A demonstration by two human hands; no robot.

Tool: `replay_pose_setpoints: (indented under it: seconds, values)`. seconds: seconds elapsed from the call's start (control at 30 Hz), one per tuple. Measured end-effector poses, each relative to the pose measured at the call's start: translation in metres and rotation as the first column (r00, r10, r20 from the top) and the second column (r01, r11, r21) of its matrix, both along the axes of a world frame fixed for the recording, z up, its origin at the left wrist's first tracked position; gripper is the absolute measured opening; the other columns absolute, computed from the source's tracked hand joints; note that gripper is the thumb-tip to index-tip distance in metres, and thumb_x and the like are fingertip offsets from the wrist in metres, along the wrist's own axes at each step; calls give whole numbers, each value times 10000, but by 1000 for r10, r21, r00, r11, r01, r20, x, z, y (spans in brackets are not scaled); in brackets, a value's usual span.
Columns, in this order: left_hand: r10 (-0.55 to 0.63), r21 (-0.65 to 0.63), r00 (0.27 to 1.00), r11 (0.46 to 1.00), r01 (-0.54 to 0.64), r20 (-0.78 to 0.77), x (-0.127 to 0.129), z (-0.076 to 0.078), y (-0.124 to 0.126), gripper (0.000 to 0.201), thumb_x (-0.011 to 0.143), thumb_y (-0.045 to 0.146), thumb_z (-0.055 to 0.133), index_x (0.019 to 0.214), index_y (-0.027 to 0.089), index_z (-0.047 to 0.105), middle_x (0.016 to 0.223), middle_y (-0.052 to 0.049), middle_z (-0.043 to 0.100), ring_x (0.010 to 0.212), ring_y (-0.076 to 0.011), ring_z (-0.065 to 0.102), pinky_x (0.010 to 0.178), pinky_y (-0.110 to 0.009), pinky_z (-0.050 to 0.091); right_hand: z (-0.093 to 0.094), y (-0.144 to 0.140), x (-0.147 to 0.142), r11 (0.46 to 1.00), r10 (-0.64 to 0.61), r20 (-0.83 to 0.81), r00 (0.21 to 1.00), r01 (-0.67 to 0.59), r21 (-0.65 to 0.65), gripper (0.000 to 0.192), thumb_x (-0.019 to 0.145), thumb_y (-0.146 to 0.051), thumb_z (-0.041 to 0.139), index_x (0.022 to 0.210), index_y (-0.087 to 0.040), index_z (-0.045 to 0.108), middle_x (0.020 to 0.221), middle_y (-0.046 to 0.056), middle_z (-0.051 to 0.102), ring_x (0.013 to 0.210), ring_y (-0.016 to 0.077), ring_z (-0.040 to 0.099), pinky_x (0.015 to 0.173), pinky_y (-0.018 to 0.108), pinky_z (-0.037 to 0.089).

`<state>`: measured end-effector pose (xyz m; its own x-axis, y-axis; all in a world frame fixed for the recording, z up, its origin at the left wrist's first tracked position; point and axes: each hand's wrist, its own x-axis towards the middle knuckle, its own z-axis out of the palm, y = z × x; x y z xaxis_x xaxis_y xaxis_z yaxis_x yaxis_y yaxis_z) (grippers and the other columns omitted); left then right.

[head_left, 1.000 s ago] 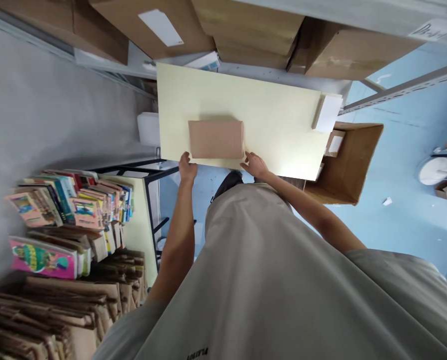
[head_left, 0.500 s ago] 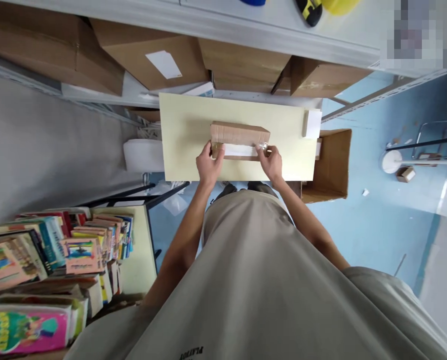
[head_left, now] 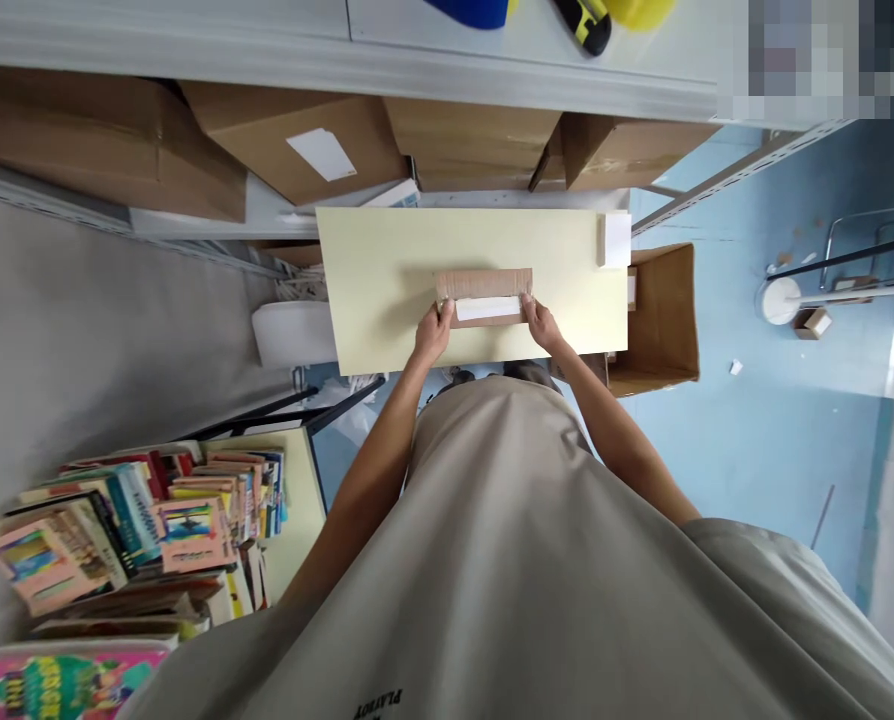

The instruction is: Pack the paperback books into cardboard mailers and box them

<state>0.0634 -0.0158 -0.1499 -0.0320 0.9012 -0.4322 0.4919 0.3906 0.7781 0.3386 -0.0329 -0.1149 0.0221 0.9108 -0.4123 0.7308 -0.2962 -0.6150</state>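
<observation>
A small brown cardboard box (head_left: 484, 284) with a white label (head_left: 487, 307) on its near side is held between my two hands, over a pale yellow tabletop (head_left: 387, 240). My left hand (head_left: 433, 328) grips its left end, thumb on the face by the label. At the right end my right hand (head_left: 541, 322) grips it in the same way. Fingers behind the box are hidden. Whether the box rests on the tabletop or is slightly above it, I cannot tell. A small white block (head_left: 615, 240) lies at the tabletop's far right corner.
Large cardboard boxes (head_left: 477, 140) fill the shelf behind the table. An open cardboard box (head_left: 661, 320) stands on the blue floor at right. Books (head_left: 192, 520) are piled on a table at lower left. A black-and-yellow cutter (head_left: 588, 25) lies on the upper shelf.
The box has tilted so that its labelled side faces me more squarely. Both hands have shifted with it and still hold its ends. The camera view has turned slightly.
</observation>
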Motion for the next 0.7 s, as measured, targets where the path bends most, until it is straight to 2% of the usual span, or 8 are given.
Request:
replay_pose_setpoints:
  seconds: [0.07, 0.23, 0.33, 0.4, 0.47, 0.6, 0.7]
  values:
    - [13, 30, 999, 999, -14, 42, -2, 3, -8, 446, 1206, 590, 469, 1115, 227, 711, 1215, -177, 842, 1229, -321, 778, 1087, -413, 593, -3, -2, 1, 999, -16, -81, 997, 13, -38, 865, 1180, -784, 36, 1180, -213, 686, 1278, 198, 829, 1172, 295, 753, 1093, 415, 589]
    - [-16, 37, 999, 999, 15, 31, 1, 15, -9, 295, 1190, 419, 533, 1167, 195, 723, 1259, -174, 841, 1235, -304, 790, 1110, -392, 617, 1, -5, 20, 995, 9, -133, 991, -22, -97, 735, 1202, -748, 204, 1273, -219, 710, 1301, 181, 835, 1187, 333, 752, 1102, 458, 603]
    - [-28, 92, 1000, 995, 27, 7, 13, 21, -3, 230, 1119, 345, 644, 1248, 178, 736, 1369, -190, 797, 1253, -288, 792, 1070, -369, 655, 6, -2, 50, 999, 48, -157, 986, -50, -9, 659, 1212, -650, 289, 1466, -188, 683, 1504, 214, 768, 1324, 338, 730, 1140, 468, 615]
    - [-14, 112, 999, 994, 18, -35, 26, 22, 1, 242, 1049, 310, 719, 1247, 173, 744, 1383, -191, 774, 1161, -271, 808, 1026, -374, 685, 6, 4, 74, 994, 98, -143, 985, -89, 68, 614, 1196, -563, 385, 1596, -170, 634, 1664, 230, 668, 1440, 337, 689, 1190, 487, 609]
    - [17, 101, 998, 995, -11, -60, 44, 20, 5, 282, 986, 250, 746, 1260, 180, 744, 1378, -175, 776, 1099, -255, 817, 1024, -390, 702, 4, 14, 97, 984, 157, -94, 983, -148, 94, 619, 1158, -465, 492, 1678, -144, 593, 1732, 237, 612, 1499, 344, 666, 1242, 511, 589]
    - [71, -51, 994, 996, -75, -81, 83, 8, 5, 399, 907, 114, 666, 1293, 178, 745, 1312, -173, 836, 1170, -291, 838, 1134, -468, 681, -7, 32, 127, 971, 240, 33, 970, -239, -26, 714, 1099, -276, 586, 1776, -67, 497, 1737, 256, 619, 1540, 366, 656, 1303, 543, 561]
    - [74, -140, 987, 986, -93, -142, 100, 2, -1, 513, 874, 68, 600, 1350, 170, 763, 1318, -198, 854, 1248, -341, 835, 1194, -550, 648, -16, 40, 146, 919, 371, 60, 927, -357, -170, 725, 1053, -167, 612, 1762, -43, 527, 1701, 270, 658, 1564, 406, 640, 1310, 591, 560]
